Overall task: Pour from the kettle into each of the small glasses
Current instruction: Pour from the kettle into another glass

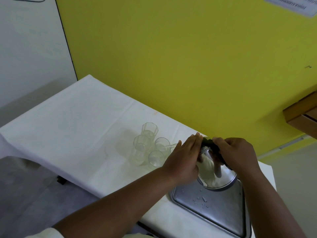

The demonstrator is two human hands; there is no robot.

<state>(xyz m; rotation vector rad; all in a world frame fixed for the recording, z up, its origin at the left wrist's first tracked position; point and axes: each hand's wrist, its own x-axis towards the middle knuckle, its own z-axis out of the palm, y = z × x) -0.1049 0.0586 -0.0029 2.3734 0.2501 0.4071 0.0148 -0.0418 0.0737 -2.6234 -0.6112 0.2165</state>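
A shiny steel kettle [217, 174] with a black top is tilted to the left above a metal tray [221, 208]. My right hand [236, 152] grips its black handle at the top. My left hand [184, 158] lies flat against the kettle's left side. A thin stream runs from the spout toward a small clear glass [162, 144]. Several clear glasses stand together just left of the kettle: a tall faceted glass [149, 129] at the back, another tall faceted glass [142, 148] in front of it, and a short glass [155, 159] nearest me. One more glass is partly hidden behind my left hand.
The glasses stand on a table with a white cloth [77, 121] against a yellow wall [188, 57]. Water drops lie on the tray. A wooden shelf [303, 115] juts out at the right. The table's near edge drops to a grey floor [25, 186] at the left.
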